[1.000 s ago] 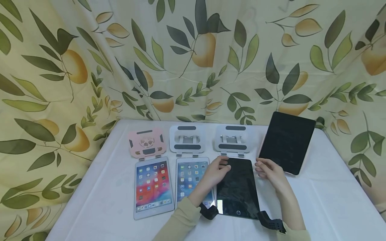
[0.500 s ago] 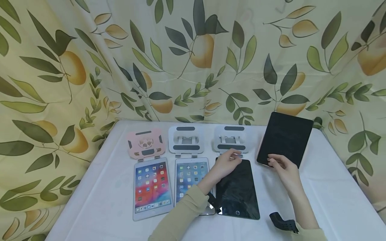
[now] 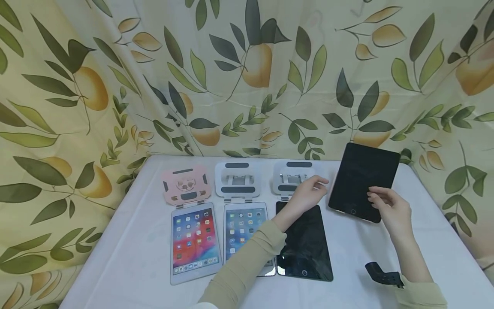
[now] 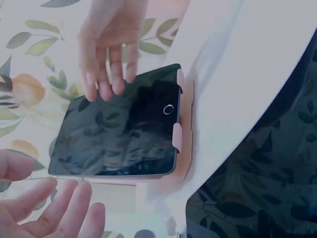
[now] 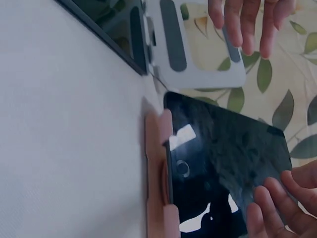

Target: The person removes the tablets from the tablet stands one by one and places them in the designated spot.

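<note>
A black-screened tablet (image 3: 360, 176) leans on a pink stand (image 4: 185, 131), whose two lower lips hold its home-button edge. My right hand (image 3: 394, 212) hovers at the tablet's right side, fingers loosely bent and holding nothing; whether they touch the edge I cannot tell. My left hand (image 3: 308, 194) is to the left of that tablet, in front of a white stand (image 3: 293, 175), with its fingers apart from the tablet in the left wrist view. Under my left forearm a second black tablet (image 3: 308, 244) lies flat, partly hidden.
Left of these lie a white tablet (image 3: 196, 240) with a red-blue screen and another lit tablet (image 3: 245, 227), partly covered by my sleeve. Behind them stand a pink stand (image 3: 187, 184) and a white stand (image 3: 238, 178). A patterned curtain (image 3: 247, 107) hangs behind the white table (image 3: 127, 249).
Both hands have moved right, away from the flat black tablet, to either side of the leaning one. The tablets and stands have stayed in place.
</note>
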Available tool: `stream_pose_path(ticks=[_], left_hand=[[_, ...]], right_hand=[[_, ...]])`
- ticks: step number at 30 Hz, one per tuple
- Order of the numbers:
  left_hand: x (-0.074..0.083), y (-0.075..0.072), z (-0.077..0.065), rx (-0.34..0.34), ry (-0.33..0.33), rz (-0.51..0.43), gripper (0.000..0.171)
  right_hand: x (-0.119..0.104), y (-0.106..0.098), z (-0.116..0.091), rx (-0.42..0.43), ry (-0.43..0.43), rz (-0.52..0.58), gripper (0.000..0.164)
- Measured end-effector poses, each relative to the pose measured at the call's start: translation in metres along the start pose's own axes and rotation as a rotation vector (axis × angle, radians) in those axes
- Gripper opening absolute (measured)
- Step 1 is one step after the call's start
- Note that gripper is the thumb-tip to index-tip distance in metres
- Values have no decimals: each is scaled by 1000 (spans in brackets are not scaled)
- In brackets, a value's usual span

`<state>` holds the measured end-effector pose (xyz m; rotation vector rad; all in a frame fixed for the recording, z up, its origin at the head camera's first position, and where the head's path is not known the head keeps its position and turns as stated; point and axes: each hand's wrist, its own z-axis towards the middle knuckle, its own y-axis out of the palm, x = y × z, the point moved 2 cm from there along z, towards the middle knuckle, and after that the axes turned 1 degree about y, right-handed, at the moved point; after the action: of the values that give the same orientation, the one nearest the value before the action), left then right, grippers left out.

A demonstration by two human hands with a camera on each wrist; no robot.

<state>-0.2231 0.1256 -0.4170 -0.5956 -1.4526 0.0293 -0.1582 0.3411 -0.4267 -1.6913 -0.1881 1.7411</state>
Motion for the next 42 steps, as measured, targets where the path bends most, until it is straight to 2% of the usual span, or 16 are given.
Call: stream_pose_path(ticks=[6, 11, 17, 20, 22, 28, 33, 37, 42], left_hand=[[14, 1, 22, 21, 41, 46, 24], [26, -3, 40, 51, 64, 83, 23], [34, -1, 59, -1, 21, -32, 25], [36, 3, 67, -17, 6, -47, 25], [37, 6, 71, -24, 16, 11, 25], [41, 19, 81, -53, 110, 262, 31], [43, 24, 87, 9, 169, 397, 36], [43, 26, 92, 56, 187, 436, 37], [40, 29, 96, 72, 159, 377, 39]], right_hand=[[2, -18, 18, 36, 36, 99, 16], [4, -28, 35, 64, 49, 180, 16], [-1, -37, 49, 67, 86, 251, 22], [-2, -39, 55, 86, 113, 256, 22], [-2, -40, 58, 96, 116, 260, 23], [3, -44, 66, 105, 92, 188, 27], [6, -47, 72, 107, 77, 202, 32], [6, -49, 77, 107, 67, 205, 32], [7, -48, 80, 68, 36, 189, 33]])
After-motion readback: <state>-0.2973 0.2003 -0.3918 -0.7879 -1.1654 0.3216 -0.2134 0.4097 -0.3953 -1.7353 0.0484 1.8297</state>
